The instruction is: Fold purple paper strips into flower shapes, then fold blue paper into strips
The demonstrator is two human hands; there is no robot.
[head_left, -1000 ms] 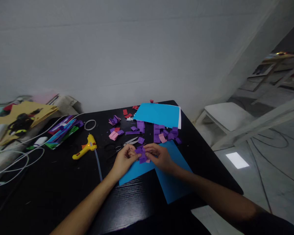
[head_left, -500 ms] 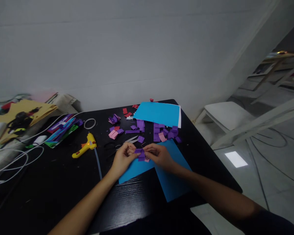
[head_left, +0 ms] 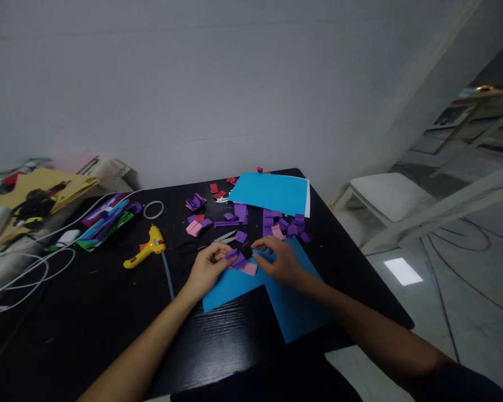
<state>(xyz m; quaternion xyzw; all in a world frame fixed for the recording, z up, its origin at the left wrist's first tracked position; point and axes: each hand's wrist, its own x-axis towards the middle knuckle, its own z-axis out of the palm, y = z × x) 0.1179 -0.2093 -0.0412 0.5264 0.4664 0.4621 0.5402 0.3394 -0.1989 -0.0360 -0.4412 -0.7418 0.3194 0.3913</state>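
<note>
Between the thumb and fingers of my left hand (head_left: 209,268) is a folded piece of purple paper (head_left: 237,259). My right hand (head_left: 279,259) hovers just to its right, thumb and fingers apart with nothing between them. A pink paper piece (head_left: 250,268) lies below the gap between the hands, on a blue sheet (head_left: 230,290). A second blue sheet (head_left: 295,315) lies under my right hand and forearm. Just beyond my left hand are scissors (head_left: 225,237), their blades pointing right and their handles dark against the table. Close to the blades sits a small purple square (head_left: 241,237).
A yellow glue gun (head_left: 151,247) with a glue stick lies to the left, near a ring (head_left: 153,210). Purple paper pieces (head_left: 293,228) and a large blue sheet (head_left: 272,191) lie farther back. White cables (head_left: 46,268) cross the left side. A white chair (head_left: 381,195) stands right.
My right hand has let go of the purple paper and moved slightly right, its fingers opening. The paper stays in my left hand, now tilted, and the pink piece shows more fully.
</note>
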